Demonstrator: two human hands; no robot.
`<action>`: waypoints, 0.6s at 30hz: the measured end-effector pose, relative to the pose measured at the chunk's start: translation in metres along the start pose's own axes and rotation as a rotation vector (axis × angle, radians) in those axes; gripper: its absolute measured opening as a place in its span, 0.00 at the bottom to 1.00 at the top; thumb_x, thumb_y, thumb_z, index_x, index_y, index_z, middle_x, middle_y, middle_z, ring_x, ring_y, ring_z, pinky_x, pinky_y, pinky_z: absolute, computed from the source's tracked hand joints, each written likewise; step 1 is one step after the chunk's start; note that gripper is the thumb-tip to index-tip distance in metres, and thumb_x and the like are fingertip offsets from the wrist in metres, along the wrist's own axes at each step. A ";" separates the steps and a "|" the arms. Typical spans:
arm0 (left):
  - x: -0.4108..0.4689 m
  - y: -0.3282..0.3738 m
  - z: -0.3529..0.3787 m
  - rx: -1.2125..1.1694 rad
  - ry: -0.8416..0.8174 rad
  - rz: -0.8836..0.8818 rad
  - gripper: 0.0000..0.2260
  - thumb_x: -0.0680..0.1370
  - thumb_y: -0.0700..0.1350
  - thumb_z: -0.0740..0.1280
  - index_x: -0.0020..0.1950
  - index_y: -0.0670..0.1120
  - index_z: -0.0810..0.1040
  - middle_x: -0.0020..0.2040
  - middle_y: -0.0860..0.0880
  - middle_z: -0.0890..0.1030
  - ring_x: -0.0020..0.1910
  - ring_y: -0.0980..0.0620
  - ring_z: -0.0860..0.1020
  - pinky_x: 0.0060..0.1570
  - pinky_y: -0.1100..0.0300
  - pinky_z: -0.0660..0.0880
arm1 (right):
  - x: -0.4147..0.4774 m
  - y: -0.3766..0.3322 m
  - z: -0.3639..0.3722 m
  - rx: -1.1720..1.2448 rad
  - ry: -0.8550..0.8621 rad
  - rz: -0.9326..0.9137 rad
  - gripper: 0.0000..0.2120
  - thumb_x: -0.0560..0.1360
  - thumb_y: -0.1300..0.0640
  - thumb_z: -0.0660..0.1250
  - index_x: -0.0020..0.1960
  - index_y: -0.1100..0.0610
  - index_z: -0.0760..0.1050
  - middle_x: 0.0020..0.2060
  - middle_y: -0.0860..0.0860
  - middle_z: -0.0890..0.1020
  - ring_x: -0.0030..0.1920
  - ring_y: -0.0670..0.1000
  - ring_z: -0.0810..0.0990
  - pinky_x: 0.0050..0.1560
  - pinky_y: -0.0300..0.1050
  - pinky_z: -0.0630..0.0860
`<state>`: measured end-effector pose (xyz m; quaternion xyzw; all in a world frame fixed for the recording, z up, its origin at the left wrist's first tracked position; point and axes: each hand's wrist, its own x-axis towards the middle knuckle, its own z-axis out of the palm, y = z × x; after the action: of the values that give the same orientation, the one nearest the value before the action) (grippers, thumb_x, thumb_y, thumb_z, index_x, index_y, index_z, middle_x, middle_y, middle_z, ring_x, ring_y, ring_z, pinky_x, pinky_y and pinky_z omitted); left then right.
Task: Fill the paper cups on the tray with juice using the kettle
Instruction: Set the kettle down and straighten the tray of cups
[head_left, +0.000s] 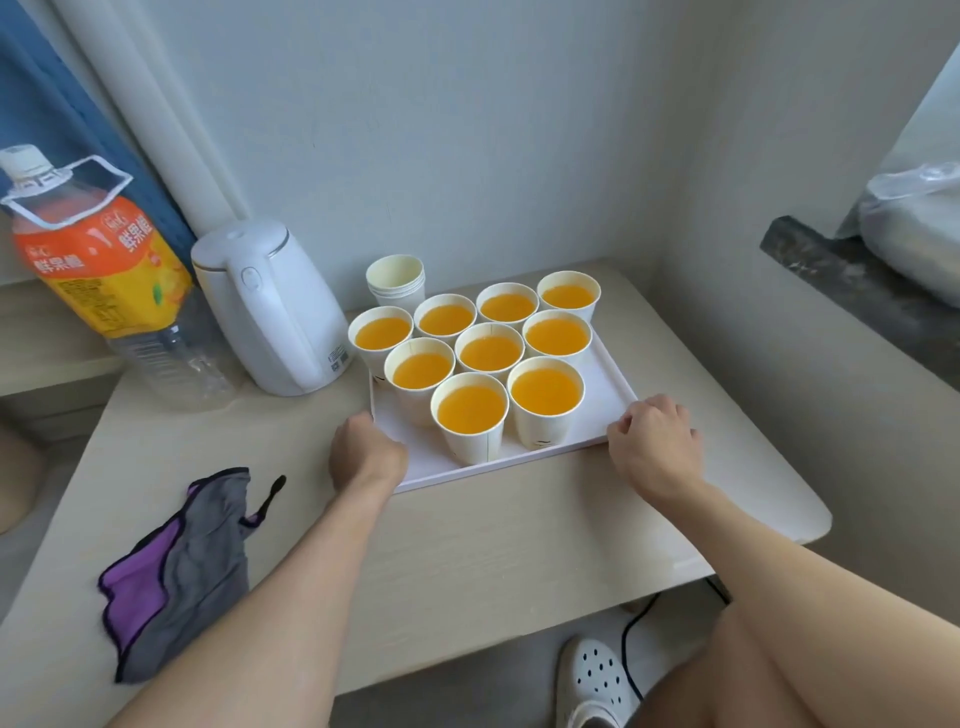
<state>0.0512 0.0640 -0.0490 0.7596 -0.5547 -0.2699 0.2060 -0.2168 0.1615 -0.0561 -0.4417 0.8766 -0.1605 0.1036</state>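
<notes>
Nine white paper cups (491, 358) stand upright on a white tray (613, 374), packed close in rows. Each one is full of orange juice (471, 409), almost up to the rim. The tray lies flat on the table, turned a bit at an angle. The white kettle (270, 306) stands upright just left of the tray, lid shut, its handle facing the front. It is near the cups but not touching them

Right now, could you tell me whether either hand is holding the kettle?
No, the left hand and right hand both grip the near corners of the tray, while the kettle stands untouched beside it.
</notes>
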 end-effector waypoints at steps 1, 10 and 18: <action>0.001 -0.001 0.000 -0.004 -0.001 0.001 0.06 0.74 0.31 0.62 0.45 0.41 0.74 0.50 0.37 0.82 0.52 0.32 0.80 0.45 0.50 0.77 | 0.001 0.000 0.000 0.006 -0.005 0.008 0.12 0.79 0.56 0.57 0.52 0.60 0.78 0.60 0.55 0.74 0.61 0.58 0.69 0.61 0.53 0.68; 0.003 -0.004 -0.001 -0.029 -0.018 -0.015 0.08 0.74 0.30 0.60 0.41 0.43 0.71 0.35 0.46 0.70 0.37 0.41 0.67 0.40 0.55 0.71 | 0.002 -0.006 -0.006 0.042 -0.027 -0.001 0.11 0.77 0.58 0.62 0.51 0.65 0.78 0.58 0.58 0.73 0.57 0.60 0.72 0.55 0.50 0.72; 0.004 -0.008 -0.004 -0.059 -0.084 -0.007 0.12 0.71 0.30 0.59 0.51 0.36 0.78 0.43 0.42 0.76 0.40 0.43 0.68 0.38 0.54 0.74 | 0.002 0.002 -0.009 0.056 -0.086 -0.050 0.08 0.76 0.61 0.62 0.51 0.65 0.76 0.57 0.59 0.71 0.57 0.61 0.70 0.53 0.48 0.71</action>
<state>0.0604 0.0626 -0.0516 0.7432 -0.5520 -0.3183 0.2041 -0.2220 0.1627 -0.0481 -0.4668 0.8552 -0.1685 0.1494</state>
